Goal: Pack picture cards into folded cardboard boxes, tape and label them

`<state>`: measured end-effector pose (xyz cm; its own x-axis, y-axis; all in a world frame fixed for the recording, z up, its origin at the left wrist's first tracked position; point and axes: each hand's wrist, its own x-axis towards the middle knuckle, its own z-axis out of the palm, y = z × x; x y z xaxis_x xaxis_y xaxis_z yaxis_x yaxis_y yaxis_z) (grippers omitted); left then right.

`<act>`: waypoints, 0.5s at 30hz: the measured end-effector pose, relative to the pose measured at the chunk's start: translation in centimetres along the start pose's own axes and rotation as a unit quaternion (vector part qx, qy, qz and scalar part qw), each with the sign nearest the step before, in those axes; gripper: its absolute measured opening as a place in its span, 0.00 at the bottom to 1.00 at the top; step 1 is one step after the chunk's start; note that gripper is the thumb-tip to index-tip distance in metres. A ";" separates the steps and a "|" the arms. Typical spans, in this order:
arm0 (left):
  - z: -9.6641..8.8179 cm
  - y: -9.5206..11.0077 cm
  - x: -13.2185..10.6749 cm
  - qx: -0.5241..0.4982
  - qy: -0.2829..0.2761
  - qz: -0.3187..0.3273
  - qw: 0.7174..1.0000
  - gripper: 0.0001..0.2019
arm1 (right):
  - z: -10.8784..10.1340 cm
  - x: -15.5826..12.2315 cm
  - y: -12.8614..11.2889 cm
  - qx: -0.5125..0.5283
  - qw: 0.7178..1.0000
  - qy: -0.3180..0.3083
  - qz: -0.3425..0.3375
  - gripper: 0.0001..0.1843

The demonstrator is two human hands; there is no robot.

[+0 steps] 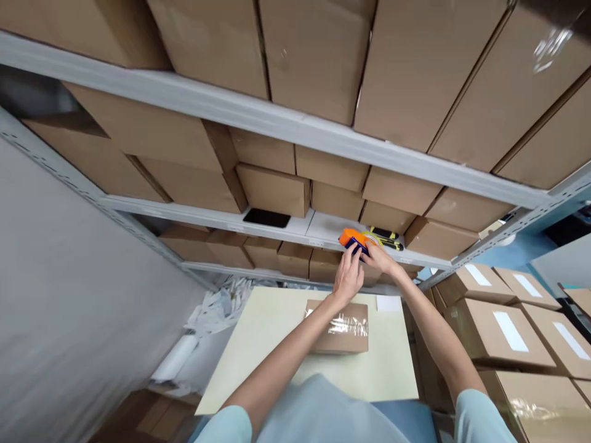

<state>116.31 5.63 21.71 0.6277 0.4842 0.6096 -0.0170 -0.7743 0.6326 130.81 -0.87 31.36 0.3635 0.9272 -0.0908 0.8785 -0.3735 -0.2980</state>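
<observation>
Both my hands reach up to the edge of a grey shelf (pixel 318 229). My right hand (pixel 381 258) is closed on an orange and blue tape dispenser (pixel 353 240) that rests on that shelf. My left hand (pixel 348 277) touches the dispenser's blue part from below, fingers curled against it. A black and yellow box cutter (pixel 386 239) lies just behind the dispenser. Below my arms a small cardboard box (pixel 341 329) sealed with clear tape sits on a pale table (pixel 263 332).
Brown cartons (pixel 277 191) fill the metal shelves above and ahead. A black flat object (pixel 266 217) lies on the shelf at left. Labelled cartons (pixel 503 332) are stacked at right. White paper scraps (pixel 217 311) and a roll (pixel 175 358) lie on the floor at left.
</observation>
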 end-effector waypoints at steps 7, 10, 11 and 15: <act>-1.4 -5.3 6.1 -0.022 -0.035 -0.066 0.997 0.41 | -2.0 7.9 -3.8 -0.070 0.997 0.011 0.017 0.22; -1.6 -6.8 6.3 -0.028 -0.062 -0.092 0.993 0.42 | -1.4 9.6 -4.3 -0.077 0.997 0.000 0.015 0.22; -1.5 -6.9 5.9 -0.030 -0.065 -0.094 0.993 0.41 | -1.0 10.0 -4.4 -0.078 0.997 -0.003 0.012 0.22; -1.2 -6.3 2.4 -0.034 -0.078 -0.105 0.991 0.39 | 0.6 10.6 -4.6 -0.080 0.997 0.006 0.006 0.28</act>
<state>117.02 12.21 19.75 0.7350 0.5593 0.3835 0.0781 -0.6316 0.7714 130.48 10.71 31.20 0.3777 0.9222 -0.0829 0.9117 -0.3860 -0.1410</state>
